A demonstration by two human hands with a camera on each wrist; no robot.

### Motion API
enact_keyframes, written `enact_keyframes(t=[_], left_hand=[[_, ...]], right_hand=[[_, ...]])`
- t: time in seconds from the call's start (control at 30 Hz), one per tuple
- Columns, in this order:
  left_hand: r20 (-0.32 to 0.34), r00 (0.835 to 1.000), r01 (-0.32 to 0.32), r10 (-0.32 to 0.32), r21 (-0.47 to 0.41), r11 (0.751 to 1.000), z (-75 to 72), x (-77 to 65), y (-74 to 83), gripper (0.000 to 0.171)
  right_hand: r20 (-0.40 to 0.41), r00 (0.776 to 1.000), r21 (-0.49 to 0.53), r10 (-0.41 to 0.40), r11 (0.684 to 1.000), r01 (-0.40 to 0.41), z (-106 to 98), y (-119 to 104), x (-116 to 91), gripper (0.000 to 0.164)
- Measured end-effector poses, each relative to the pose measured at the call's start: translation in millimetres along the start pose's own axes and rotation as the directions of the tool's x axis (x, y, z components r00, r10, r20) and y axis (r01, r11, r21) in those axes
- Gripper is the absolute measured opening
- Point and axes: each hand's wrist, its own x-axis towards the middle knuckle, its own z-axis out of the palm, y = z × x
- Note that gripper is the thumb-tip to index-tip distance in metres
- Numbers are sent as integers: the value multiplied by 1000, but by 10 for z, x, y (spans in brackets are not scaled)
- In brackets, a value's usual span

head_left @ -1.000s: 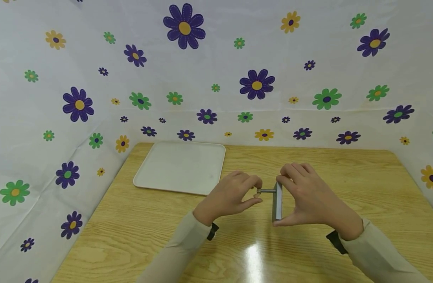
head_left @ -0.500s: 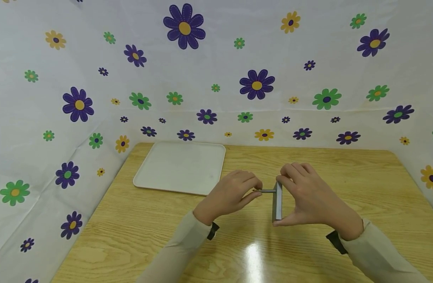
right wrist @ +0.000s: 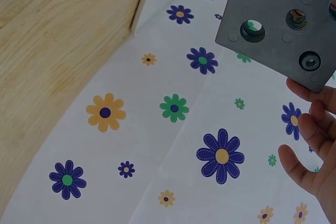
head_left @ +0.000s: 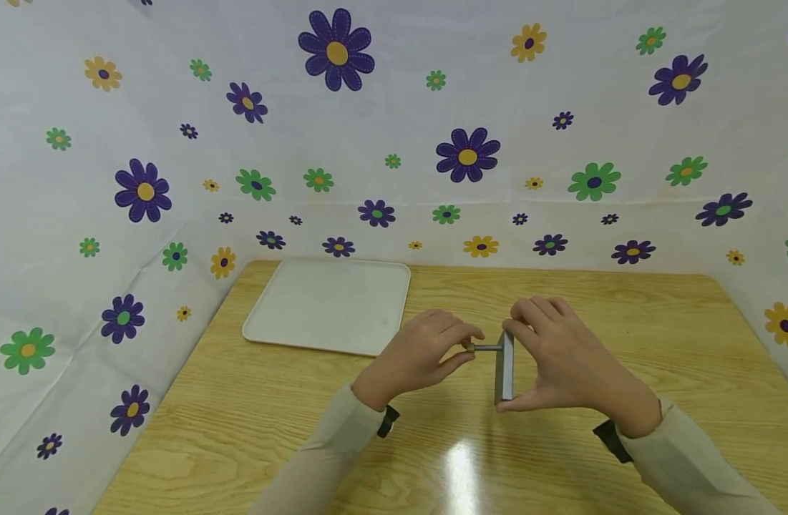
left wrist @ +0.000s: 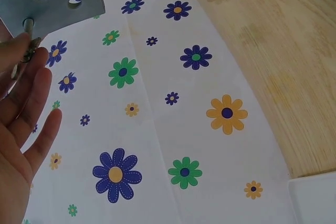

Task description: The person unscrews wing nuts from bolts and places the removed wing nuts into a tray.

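Note:
A grey plate [head_left: 505, 372] with several round holes is held upright on edge above the table. My right hand [head_left: 557, 357] grips it by opposite edges, fingers at the top corner and thumb underneath. From its face a thin metal bolt [head_left: 489, 347] points left. On the bolt's free end is a brass-coloured wing nut [head_left: 469, 346], between the thumb and fingers of my left hand [head_left: 422, 350]. The left wrist view shows the wing nut [left wrist: 30, 51] partly hidden by the thumb. In the right wrist view a socket bolt head [right wrist: 310, 62] sits in one hole near the corner.
A white rectangular tray [head_left: 329, 304] lies at the back left of the wooden table [head_left: 239, 429]. A white cloth with printed flowers [head_left: 394, 107] hangs behind the table and along its sides.
My left thumb and index finger closed over the wing nut half a second ago. Now they are spread wider around it and it shows again. The right hand and plate stay put.

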Motion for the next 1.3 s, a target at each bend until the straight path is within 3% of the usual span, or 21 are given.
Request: enact_keyframes(t=[0.37, 0.7, 0.97, 1.3], left_hand=[[8, 999, 32, -32, -47, 998, 7, -15, 1, 19], [2, 1000, 22, -22, -61, 998, -8, -4, 9, 30], [13, 999, 30, -30, -7, 1000, 1, -6, 6, 25], [5, 1000, -8, 8, 51, 999, -6, -10, -7, 26]], right_hand=[[1, 1000, 1, -4, 1000, 4, 3, 2, 4, 87], [6, 1000, 0, 0, 1000, 0, -4, -3, 4, 87], [-5, 1000, 2, -9, 1000, 9, -2, 2, 5, 87], [-8, 1000, 1, -8, 1000, 8, 0, 19, -2, 87]])
